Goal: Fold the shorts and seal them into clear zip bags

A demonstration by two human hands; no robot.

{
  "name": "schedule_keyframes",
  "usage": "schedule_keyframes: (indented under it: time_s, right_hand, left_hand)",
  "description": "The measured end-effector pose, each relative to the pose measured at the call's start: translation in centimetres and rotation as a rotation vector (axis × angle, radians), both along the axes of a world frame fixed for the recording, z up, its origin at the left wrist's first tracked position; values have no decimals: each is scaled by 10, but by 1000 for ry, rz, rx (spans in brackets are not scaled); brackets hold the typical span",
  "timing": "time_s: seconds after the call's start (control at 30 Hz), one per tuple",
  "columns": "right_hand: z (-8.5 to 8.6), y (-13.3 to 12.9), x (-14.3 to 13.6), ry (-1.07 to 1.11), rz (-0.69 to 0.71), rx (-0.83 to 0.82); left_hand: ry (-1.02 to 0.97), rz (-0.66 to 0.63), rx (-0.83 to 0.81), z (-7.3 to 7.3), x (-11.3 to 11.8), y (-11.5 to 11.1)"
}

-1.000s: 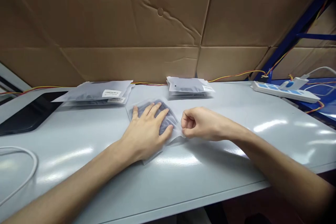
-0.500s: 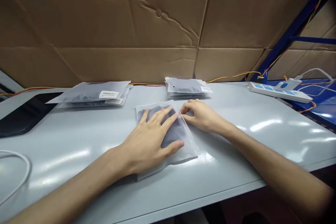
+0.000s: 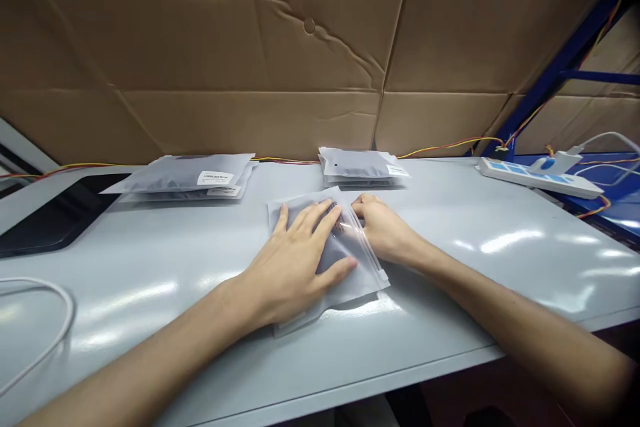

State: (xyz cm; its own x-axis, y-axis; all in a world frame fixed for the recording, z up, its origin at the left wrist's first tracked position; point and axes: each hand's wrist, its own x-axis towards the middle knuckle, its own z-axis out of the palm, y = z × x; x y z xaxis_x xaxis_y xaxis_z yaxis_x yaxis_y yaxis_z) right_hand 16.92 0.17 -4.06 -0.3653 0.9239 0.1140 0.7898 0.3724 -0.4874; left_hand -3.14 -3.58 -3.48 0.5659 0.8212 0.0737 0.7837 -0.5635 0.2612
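Observation:
A frosted plastic zip bag (image 3: 350,278) lies at a slant on the table in front of me, with something dark inside it. Printed text shows faintly near its upper edge, and a small zip slider (image 3: 383,275) sits at the lower right corner. My left hand (image 3: 295,260) rests flat on the bag with its fingers spread. At the bag's right edge, my right hand (image 3: 385,227) has its fingers curled and pinches the upper part of the zip side. Its fingertips are partly hidden behind the raised edge.
Two piles of filled bags lie at the back: a left pile (image 3: 190,175) and a right pile (image 3: 357,165), both with white labels. A black flat panel (image 3: 55,213) is at the left, near a white cable (image 3: 67,320). A power strip (image 3: 540,177) stands at the right.
The bag's zip edge has lifted and now shows its slider at the lower corner. My right hand has curled further in at the edge. My left hand stays spread on the bag.

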Motion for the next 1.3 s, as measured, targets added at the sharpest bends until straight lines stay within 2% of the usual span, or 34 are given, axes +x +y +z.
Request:
schedule_keyframes:
  time_s: [0.17, 0.33, 0.47, 0.6, 0.73, 0.8, 0.9, 1.0, 1.13, 1.3]
  right_hand:
    - [4, 3, 2, -107, -29, 44]
    - [21, 11, 25, -306, -88, 85]
    - [32, 16, 44, -532, -204, 118]
    - [35, 18, 52, -663, -294, 126]
    - [33, 17, 45, -636, -362, 213]
    - [33, 14, 34, -516, -382, 242]
    - [32, 6, 16, -323, -360, 166]
    - [28, 2, 6, -347, -322, 93]
    - [22, 1, 7, -412, -284, 75]
    - [28, -4, 3, -449, -246, 25]
  left_hand:
    - [28, 26, -18, -2, -1, 0]
    - [56, 60, -49, -7, 0, 1]
    - [97, 55, -53, -9, -1, 3]
    - [153, 65, -82, -8, -10, 9]
    - [206, 125, -77, -6, -23, 18]
    - [212, 159, -62, -3, -28, 23]
    - [175, 171, -20, 4, -29, 27]
    - [141, 166, -8, 11, -28, 28]
    - [122, 187, 11, 13, -30, 29]
    - [111, 238, 30, 13, -33, 33]
